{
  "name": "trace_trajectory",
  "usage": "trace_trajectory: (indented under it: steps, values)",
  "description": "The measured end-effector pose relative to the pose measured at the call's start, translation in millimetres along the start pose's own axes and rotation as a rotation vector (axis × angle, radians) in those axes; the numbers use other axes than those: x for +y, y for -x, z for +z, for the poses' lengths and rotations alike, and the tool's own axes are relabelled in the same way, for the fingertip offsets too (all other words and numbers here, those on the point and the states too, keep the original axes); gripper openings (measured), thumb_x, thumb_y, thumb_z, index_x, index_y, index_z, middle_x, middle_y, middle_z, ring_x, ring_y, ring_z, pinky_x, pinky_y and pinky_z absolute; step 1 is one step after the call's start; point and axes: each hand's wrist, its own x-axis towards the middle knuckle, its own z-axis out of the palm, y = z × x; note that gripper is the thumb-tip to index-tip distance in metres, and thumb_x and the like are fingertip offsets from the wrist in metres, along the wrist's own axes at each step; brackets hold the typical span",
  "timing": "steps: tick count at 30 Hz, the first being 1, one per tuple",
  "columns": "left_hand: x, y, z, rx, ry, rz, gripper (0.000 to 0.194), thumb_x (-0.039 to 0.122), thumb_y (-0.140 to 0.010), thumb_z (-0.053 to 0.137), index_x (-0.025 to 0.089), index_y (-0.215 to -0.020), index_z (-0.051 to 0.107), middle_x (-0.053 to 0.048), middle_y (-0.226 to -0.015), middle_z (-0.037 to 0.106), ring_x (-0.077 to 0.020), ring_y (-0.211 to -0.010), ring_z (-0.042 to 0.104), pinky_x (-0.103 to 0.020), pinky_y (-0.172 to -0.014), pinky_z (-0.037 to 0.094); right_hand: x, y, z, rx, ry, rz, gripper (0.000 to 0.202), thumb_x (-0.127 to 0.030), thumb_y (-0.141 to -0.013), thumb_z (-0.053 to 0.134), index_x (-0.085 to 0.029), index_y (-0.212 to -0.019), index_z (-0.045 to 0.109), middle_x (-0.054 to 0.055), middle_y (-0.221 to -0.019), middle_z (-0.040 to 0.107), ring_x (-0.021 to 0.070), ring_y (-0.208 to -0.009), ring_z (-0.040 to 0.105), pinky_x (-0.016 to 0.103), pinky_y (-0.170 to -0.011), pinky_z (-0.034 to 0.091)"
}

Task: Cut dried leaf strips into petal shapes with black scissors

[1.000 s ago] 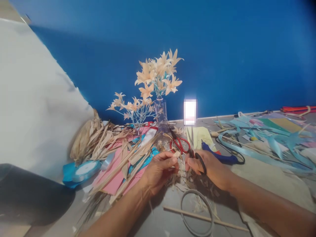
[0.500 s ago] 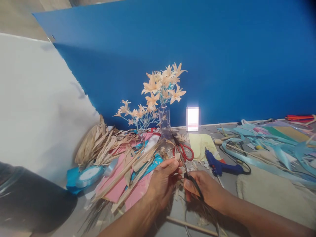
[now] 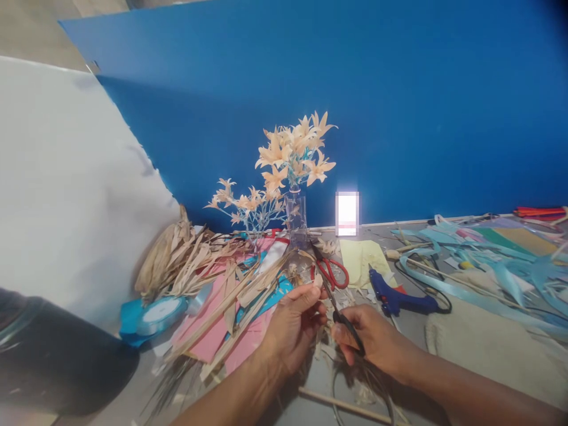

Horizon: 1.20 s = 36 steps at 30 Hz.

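My left hand point(image 3: 298, 322) pinches a small pale piece of dried husk point(image 3: 318, 280) between thumb and fingers. Black-handled scissors point(image 3: 346, 326) are in my right hand point(image 3: 370, 337), their blades pointing up and left beside the husk piece. Beyond the hands, red-handled scissors point(image 3: 338, 274) lie on the table. Behind them stands a clear vase point(image 3: 296, 220) holding peach-coloured flowers point(image 3: 293, 148). A lower bunch of similar flowers point(image 3: 252, 204) is left of the vase.
Dried husks point(image 3: 164, 260), pink paper point(image 3: 208, 331) and a ribbon roll point(image 3: 164, 313) lie left. To the right are a blue glue gun point(image 3: 399, 299), yellow paper point(image 3: 364, 257), a beige cloth point(image 3: 492, 346) and light blue ribbons point(image 3: 506, 284). A dark cylinder point(image 3: 66, 361) stands at near left.
The scissors in my right hand have shifted slightly, and their blades sit closer to the husk piece. My left hand keeps nearly the same place.
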Motion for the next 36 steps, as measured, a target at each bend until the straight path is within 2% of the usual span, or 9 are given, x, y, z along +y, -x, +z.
trace_trajectory:
  steps: [6,12,16,18,20,23,26,30,36]
  values:
    - [0.0,0.3,-0.5,-0.023,0.001,-0.031,0.022,0.021,-0.062,0.085,0.010,-0.072,0.068,-0.002,-0.069,0.064,-0.0090,-0.057,0.056,-0.020,-0.054,0.048,-6.3,2.6,2.2,-0.072,-0.078,-0.027,0.074,-0.088,-0.069,0.049,-0.015,-0.056,0.055,0.001,-0.049,0.049,0.0084,-0.044,0.034,0.024,-0.046,0.026]
    - [-1.6,0.1,-1.5,-0.012,0.017,-0.045,0.018,0.018,-0.065,0.082,0.010,-0.072,0.067,-0.003,-0.072,0.064,-0.0088,-0.056,0.057,-0.020,-0.054,0.048,0.3,0.5,0.2,-0.050,-0.056,-0.041,0.069,-0.083,-0.073,0.054,-0.016,-0.055,0.056,0.000,-0.048,0.048,0.0096,-0.045,0.036,0.025,-0.048,0.027]
    - [0.4,0.1,-2.1,-0.014,0.016,-0.052,0.014,0.017,-0.068,0.079,0.010,-0.073,0.067,-0.003,-0.073,0.064,-0.0089,-0.056,0.057,-0.021,-0.053,0.048,6.9,-0.6,0.2,-0.026,-0.034,-0.027,0.072,-0.082,-0.074,0.053,-0.016,-0.047,0.054,0.000,-0.043,0.042,0.0100,-0.044,0.034,0.027,-0.048,0.024]
    - [1.3,0.5,-1.9,-0.014,0.019,-0.052,0.014,0.017,-0.068,0.079,0.010,-0.073,0.067,-0.003,-0.073,0.064,-0.0093,-0.057,0.057,-0.021,-0.053,0.048,8.2,-1.1,1.2,-0.039,-0.062,-0.018,0.074,-0.084,-0.074,0.051,-0.016,-0.046,0.054,-0.002,-0.041,0.038,0.0094,-0.043,0.031,0.027,-0.046,0.021]
    - [1.5,1.0,-1.6,-0.022,0.020,-0.052,0.016,0.017,-0.067,0.080,0.011,-0.074,0.067,-0.004,-0.076,0.066,-0.0097,-0.058,0.058,-0.021,-0.054,0.048,7.3,-1.4,2.1,-0.053,-0.140,-0.012,0.072,-0.084,-0.073,0.052,-0.015,-0.050,0.056,-0.002,-0.043,0.041,0.0088,-0.043,0.030,0.026,-0.046,0.020]
    - [0.7,1.7,-1.5,-0.052,-0.006,-0.053,0.017,0.019,-0.066,0.081,0.011,-0.074,0.067,-0.005,-0.078,0.067,-0.0102,-0.059,0.058,-0.022,-0.056,0.048,0.6,-1.4,1.1,-0.023,-0.225,-0.001,0.061,-0.074,-0.075,0.061,-0.015,-0.060,0.059,-0.001,-0.052,0.050,0.0091,-0.048,0.035,0.025,-0.047,0.023]
    - [-0.4,2.3,-1.4,-0.084,-0.087,-0.063,0.017,0.021,-0.066,0.080,0.012,-0.070,0.066,-0.003,-0.070,0.065,-0.0101,-0.057,0.057,-0.022,-0.055,0.046,-11.3,-0.8,-5.0,0.141,-0.247,0.037,0.041,-0.055,-0.069,0.077,-0.016,-0.073,0.062,-0.002,-0.062,0.056,0.0113,-0.056,0.045,0.023,-0.052,0.031]
    - [-2.9,2.7,-2.1,-0.101,-0.251,-0.026,0.015,0.021,-0.067,0.077,0.013,-0.067,0.065,-0.001,-0.064,0.062,-0.0091,-0.055,0.055,-0.021,-0.057,0.043,-23.6,0.2,-16.7,0.304,-0.273,0.025,0.037,-0.042,-0.063,0.080,-0.017,-0.084,0.062,-0.004,-0.066,0.056,0.0111,-0.059,0.048,0.022,-0.055,0.037]
    - [-7.5,3.6,-3.2,-0.125,-0.443,-0.008,0.009,0.020,-0.066,0.072,0.014,-0.066,0.066,-0.002,-0.058,0.060,-0.0109,-0.056,0.053,-0.023,-0.059,0.040,-20.9,0.9,-22.1,0.307,-0.214,-0.011,0.025,-0.030,-0.065,0.076,-0.016,-0.079,0.061,-0.005,-0.064,0.053,0.0085,-0.056,0.042,0.022,-0.052,0.032]
